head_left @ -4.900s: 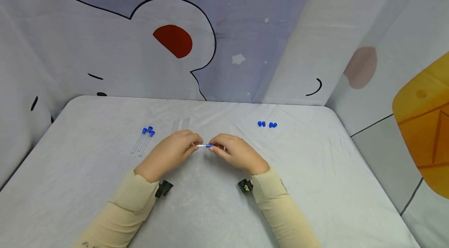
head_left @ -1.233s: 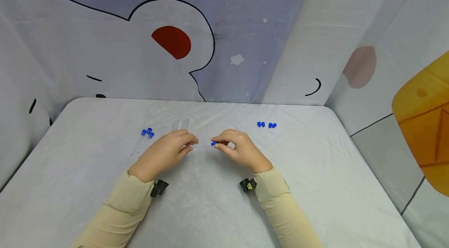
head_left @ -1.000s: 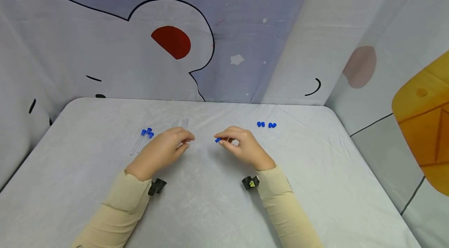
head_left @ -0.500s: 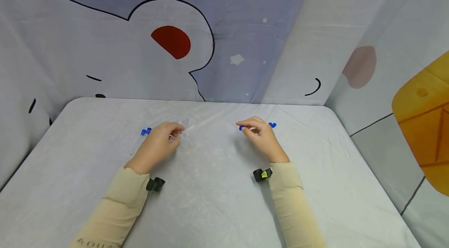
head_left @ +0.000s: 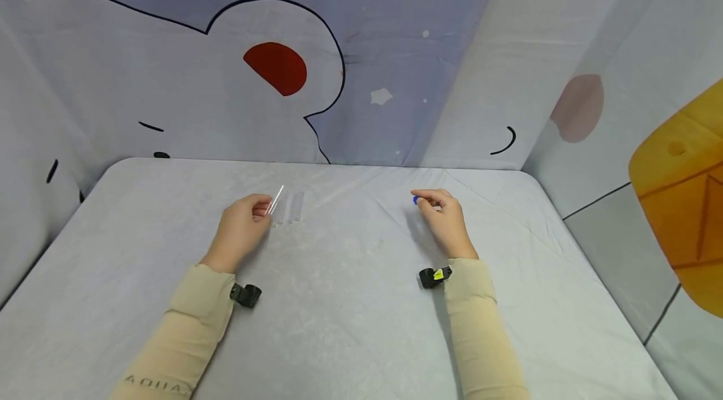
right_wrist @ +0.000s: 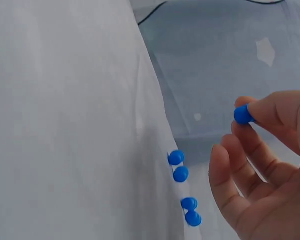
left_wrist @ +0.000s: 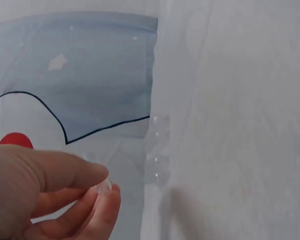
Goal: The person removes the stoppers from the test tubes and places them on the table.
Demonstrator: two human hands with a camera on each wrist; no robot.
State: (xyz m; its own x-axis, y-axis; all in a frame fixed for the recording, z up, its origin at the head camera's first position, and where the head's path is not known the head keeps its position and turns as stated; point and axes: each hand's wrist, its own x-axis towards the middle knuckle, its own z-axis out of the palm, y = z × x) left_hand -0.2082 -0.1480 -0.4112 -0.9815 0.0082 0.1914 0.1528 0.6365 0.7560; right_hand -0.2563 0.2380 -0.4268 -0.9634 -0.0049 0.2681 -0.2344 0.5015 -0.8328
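Left hand [head_left: 240,227]: fingers pinch a clear tube [head_left: 275,200] pointing to one o'clock.
Right hand [head_left: 444,219]: fingers pinch a blue cap [head_left: 415,200] at its ten o'clock.
More tubes [head_left: 298,206]: on the white surface [head_left: 350,299], at the left hand's two o'clock.
More caps [right_wrist: 180,174]: four, at the pinched cap's seven o'clock, right wrist view.

makeshift indoor booth by the look of it; can't tell if it sits in a home, office or studio. table [head_left: 350,324] covered in pale, slightly creased cloth [head_left: 565,299]. hanging back sheet [head_left: 390,23] right behind it, soft folds, printed with cartoon outlines, a red patch [head_left: 277,68], white spots on blue-purple. right sheet [head_left: 638,249] closes that side, big orange-yellow shape [head_left: 680,199] on it. clear tubes [head_left: 297,206] and blue caps [right_wrist: 180,174] look lab-type, but the surroundings read more like a kid's-room print.
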